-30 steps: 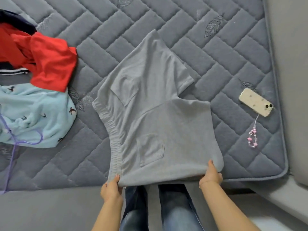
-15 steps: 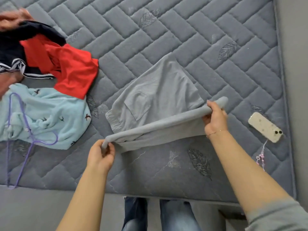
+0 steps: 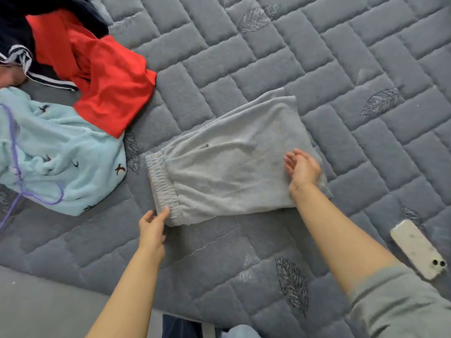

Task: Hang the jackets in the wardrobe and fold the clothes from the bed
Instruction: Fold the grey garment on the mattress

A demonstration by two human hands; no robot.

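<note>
The grey shorts (image 3: 227, 167) lie folded in half, flat on the quilted grey mattress (image 3: 341, 69), with the ribbed waistband at the left. My left hand (image 3: 153, 228) touches the near corner of the waistband with its fingertips. Over the right end of the shorts, my right hand (image 3: 301, 167) has its fingers relaxed and holds nothing. At the left lies a heap: a red garment (image 3: 107, 79), a dark navy striped garment (image 3: 17, 32) and a light blue fleece garment (image 3: 61, 152) with a purple hanger (image 3: 14, 152) on it.
A pale phone (image 3: 419, 250) lies on the mattress at the right, close to my right forearm. The near edge of the bed and the grey floor (image 3: 36, 308) are at the bottom left. My legs in jeans show at the bottom edge.
I have carried the lower half of the shorts up and over the other half, laid it flat, and released the fabric. The camera has moved closer to the bed.
</note>
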